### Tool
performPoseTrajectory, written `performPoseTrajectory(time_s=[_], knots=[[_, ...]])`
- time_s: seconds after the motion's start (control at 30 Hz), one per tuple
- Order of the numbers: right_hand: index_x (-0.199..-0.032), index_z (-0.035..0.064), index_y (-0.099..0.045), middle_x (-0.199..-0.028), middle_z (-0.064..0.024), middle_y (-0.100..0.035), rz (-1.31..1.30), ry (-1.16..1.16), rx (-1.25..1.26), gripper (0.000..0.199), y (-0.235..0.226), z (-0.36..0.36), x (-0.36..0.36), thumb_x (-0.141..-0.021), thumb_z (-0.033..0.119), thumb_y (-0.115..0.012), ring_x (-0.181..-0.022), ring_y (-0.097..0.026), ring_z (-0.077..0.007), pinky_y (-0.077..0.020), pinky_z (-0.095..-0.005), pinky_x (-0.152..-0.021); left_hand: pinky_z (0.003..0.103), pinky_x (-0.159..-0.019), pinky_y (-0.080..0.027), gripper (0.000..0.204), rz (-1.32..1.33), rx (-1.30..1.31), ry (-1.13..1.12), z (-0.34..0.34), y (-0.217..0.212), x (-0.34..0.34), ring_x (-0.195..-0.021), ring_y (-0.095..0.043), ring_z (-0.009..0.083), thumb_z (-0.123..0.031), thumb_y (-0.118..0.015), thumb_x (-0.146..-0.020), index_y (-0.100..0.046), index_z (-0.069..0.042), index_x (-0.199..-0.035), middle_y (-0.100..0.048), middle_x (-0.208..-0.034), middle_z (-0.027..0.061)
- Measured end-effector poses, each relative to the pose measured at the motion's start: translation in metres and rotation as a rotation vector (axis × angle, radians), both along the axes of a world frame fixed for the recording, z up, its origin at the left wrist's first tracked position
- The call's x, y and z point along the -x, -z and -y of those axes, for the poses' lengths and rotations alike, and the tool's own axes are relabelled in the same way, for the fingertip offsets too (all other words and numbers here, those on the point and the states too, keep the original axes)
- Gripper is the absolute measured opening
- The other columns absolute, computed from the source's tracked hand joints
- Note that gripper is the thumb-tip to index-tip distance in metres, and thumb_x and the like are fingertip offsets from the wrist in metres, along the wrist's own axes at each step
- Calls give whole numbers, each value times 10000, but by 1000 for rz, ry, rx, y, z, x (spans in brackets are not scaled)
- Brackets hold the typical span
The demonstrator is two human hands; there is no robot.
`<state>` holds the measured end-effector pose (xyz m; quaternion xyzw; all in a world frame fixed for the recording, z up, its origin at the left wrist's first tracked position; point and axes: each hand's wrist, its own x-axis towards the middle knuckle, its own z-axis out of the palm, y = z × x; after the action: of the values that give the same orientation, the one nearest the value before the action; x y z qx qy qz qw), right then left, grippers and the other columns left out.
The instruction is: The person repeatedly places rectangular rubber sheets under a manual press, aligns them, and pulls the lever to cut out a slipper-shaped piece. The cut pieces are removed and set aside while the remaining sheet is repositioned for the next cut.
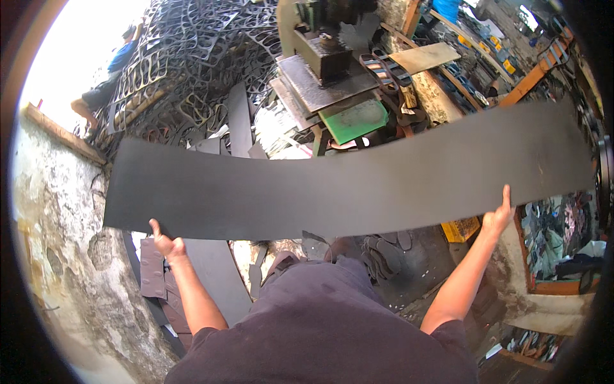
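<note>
A long black sheet, flat and rubbery-looking, spans almost the whole width of the view, held up in the air in front of the person's chest. The left hand grips its lower edge near the left end, thumb on the near face and fingers hidden behind. The right hand clasps the lower edge near the right end, one finger pointing up along the sheet. Beyond the sheet stands a heavy metal press with a dark plate and a green board below it. To the left of the press lies a tangled heap of black cut-out scrap. Below the sheet, by the person's legs, more dark sheets rest on the floor, along with what may be stacked sole shapes. A rough wall runs along the left. Another person crouches far left by the scrap.
</note>
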<state>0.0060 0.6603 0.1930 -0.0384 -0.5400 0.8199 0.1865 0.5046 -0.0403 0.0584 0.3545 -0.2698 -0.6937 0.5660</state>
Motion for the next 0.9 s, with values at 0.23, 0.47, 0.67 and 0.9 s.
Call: performPoseTrajectory(time_s=[0.23,0.47,0.67,0.9], knots=[[-1326,-76,-587,-1274,-127,-639,-10,-32,-197,547,-24,29,153,-895,174,-812,-1150,-619,-237,-560,-384,-962,454,-1054,-518,534,98,-90,-9,13,-58,-30,-1180,-642,292,-447,-664,-1004,-629,-25,-1329,-672,-1334,85],[-1284,-52,-615,-1263,-136,-639,3,-159,-204,467,-35,65,231,-908,163,-791,-1101,-641,-248,-565,-392,-948,466,-1036,-528,513,199,-123,-291,-14,-94,-49,-1187,-634,289,-428,-633,-1028,-621,-27,-1347,-658,-1349,81],[-1424,-101,-475,-1397,-157,-578,69,-167,-247,783,41,110,287,-850,271,-856,-1242,-579,-286,-481,-428,-1085,479,-1043,-511,501,99,-134,-434,-36,-47,-30,-1176,-628,313,-403,-656,-1008,-630,-19,-1329,-660,-1335,93],[-1346,-129,-570,-1401,-212,-581,43,-239,-139,601,102,173,415,-928,246,-786,-1255,-578,-267,-455,-387,-1077,462,-1110,-455,658,252,-243,-611,-66,40,8,-1252,-582,306,-501,-656,-975,-554,-15,-1407,-609,-1404,105]])
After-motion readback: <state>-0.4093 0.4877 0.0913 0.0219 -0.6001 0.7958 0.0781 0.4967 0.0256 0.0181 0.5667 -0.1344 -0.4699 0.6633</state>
